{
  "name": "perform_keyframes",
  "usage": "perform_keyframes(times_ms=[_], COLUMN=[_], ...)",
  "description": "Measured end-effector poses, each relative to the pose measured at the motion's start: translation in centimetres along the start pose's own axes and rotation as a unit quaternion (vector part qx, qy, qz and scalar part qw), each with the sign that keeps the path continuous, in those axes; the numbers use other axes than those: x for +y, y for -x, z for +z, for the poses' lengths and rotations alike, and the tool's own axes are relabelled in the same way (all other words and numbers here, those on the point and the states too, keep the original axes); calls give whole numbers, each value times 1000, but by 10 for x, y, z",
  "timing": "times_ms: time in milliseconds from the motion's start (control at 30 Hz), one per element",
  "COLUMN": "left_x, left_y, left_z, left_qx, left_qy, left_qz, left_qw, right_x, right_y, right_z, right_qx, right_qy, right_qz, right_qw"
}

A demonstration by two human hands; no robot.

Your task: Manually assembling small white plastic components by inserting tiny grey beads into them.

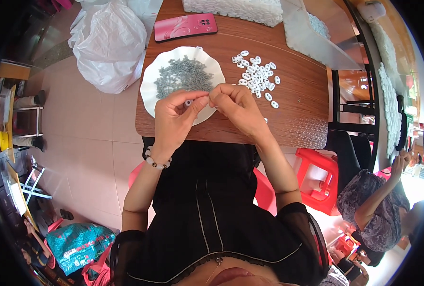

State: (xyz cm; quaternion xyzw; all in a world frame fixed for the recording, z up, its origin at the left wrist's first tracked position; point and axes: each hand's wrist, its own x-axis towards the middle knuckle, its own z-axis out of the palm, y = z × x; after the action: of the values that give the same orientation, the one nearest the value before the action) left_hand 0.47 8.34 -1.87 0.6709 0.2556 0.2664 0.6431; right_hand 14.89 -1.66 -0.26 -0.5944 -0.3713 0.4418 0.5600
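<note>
My left hand [176, 119] and my right hand [238, 104] meet over the near right part of a white scalloped plate [147, 88]. Thumb and forefinger of each hand are pinched, tips close together. Whatever is between the right fingertips is too small to make out. In the gap between my left thumb and forefinger shows a white oval two-hole piece [188, 102], seemingly held by the curled fingers. Many thin grey screw-like pieces [183, 74] are heaped on the plate. To its right, loose white two-hole pieces [257, 76] are scattered on the wooden table [297, 105].
A pink phone [186, 27] lies beyond the plate. At the far side stand a block of stacked white pieces [236, 10] and a translucent tray [312, 43]. A white plastic bag [109, 47] is left of the table, a red stool [319, 181] right. Another person [376, 205] sits at lower right.
</note>
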Motion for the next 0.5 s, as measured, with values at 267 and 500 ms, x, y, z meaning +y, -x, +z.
perform_keyframes(times_ms=[267,500], left_x=[0,5], left_y=[5,14], left_z=[11,12], left_qx=[45,52], left_qy=[21,114], left_qz=[12,-107], left_qw=[999,986], right_x=[6,-14], right_y=[5,29], right_z=[-4,-13], right_qx=[1,34], right_qy=[0,-88], right_qz=[-7,33], right_qw=[1000,995])
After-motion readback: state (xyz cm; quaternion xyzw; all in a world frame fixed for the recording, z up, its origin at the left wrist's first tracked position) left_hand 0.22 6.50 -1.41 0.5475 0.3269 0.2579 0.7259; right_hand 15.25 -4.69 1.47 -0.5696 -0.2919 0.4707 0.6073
